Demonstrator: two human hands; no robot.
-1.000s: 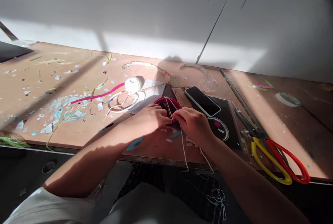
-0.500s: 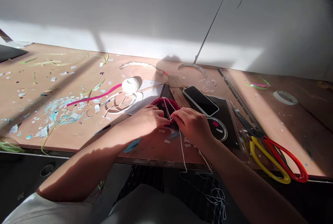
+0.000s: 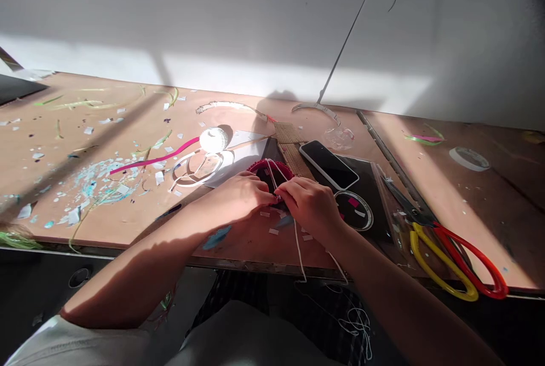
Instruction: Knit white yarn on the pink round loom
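Right hand (image 3: 310, 207) is hemmed in on the far side by a smartphone (image 3: 328, 164), with red-and-yellow-handled scissors (image 3: 451, 261) further right. White cord (image 3: 299, 255) drops across the table's front edge (image 3: 255, 264), crossing the route below. Left hand (image 3: 232, 198) has low passage over flat paper scraps (image 3: 273, 231).

The left hand (image 3: 232, 198) and right hand (image 3: 309, 205) hide most of the red crocheted piece (image 3: 271, 172), so how the white cord (image 3: 299, 252) passes through it cannot be seen. The dark object (image 3: 17, 87) at the far left of the surface (image 3: 106, 105) is cut off by the picture's edge, and the pale scraps (image 3: 272, 231) are too small to identify.
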